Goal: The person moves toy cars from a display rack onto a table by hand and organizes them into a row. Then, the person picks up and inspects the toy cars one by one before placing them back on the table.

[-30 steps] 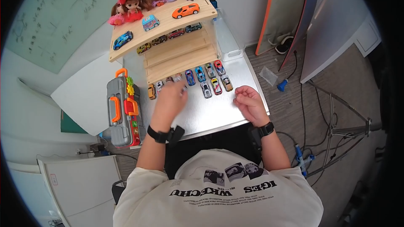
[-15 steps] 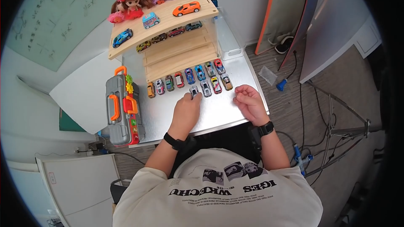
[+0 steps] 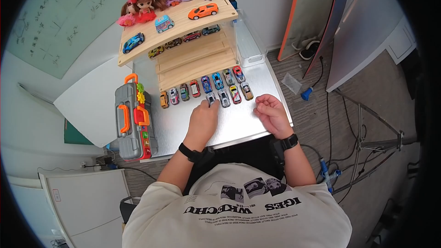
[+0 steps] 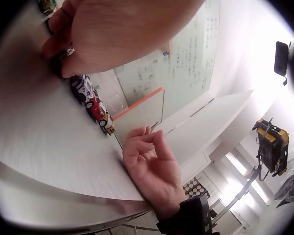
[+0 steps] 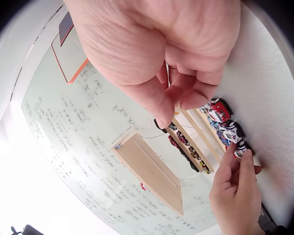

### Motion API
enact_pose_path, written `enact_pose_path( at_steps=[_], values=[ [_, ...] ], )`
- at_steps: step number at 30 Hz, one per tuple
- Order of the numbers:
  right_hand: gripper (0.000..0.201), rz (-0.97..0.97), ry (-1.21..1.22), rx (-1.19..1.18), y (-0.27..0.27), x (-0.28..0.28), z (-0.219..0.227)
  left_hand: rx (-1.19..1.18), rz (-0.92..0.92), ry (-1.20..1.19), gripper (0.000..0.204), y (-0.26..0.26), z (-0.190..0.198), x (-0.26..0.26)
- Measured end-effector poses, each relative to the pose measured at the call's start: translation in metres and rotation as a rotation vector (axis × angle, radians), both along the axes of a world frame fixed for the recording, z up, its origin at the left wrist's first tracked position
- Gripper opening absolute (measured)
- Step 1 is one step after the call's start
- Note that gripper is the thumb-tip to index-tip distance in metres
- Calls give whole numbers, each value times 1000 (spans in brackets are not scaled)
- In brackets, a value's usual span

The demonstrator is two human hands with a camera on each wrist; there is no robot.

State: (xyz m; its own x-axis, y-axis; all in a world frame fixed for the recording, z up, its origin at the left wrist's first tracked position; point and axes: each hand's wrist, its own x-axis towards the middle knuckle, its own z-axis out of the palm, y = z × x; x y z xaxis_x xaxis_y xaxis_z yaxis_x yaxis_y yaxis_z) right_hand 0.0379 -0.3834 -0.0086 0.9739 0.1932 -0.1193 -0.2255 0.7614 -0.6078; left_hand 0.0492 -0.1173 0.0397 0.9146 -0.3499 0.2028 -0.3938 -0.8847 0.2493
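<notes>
The left grip (image 3: 202, 121) pinches a silver toy car (image 3: 210, 97) on the tabletop (image 3: 241, 120). The right grip (image 3: 273, 115) is loosely curled

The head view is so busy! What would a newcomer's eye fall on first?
Probably the colourful toy cars lined up on the shiny tabletop, where the person's left hand pinches a silver car on the near side. Next come the dolls and a bright orange car on top of the wooden shelf. A grey case with orange handles stands to the person's left.
</notes>
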Motion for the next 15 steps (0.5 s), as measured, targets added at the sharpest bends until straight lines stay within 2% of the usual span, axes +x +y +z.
enact_pose_path(
  at_steps=[15],
  values=[
    [24,17,-24,12,-2,1,-5,10,-7,5,28,0,3,1]
  ],
)
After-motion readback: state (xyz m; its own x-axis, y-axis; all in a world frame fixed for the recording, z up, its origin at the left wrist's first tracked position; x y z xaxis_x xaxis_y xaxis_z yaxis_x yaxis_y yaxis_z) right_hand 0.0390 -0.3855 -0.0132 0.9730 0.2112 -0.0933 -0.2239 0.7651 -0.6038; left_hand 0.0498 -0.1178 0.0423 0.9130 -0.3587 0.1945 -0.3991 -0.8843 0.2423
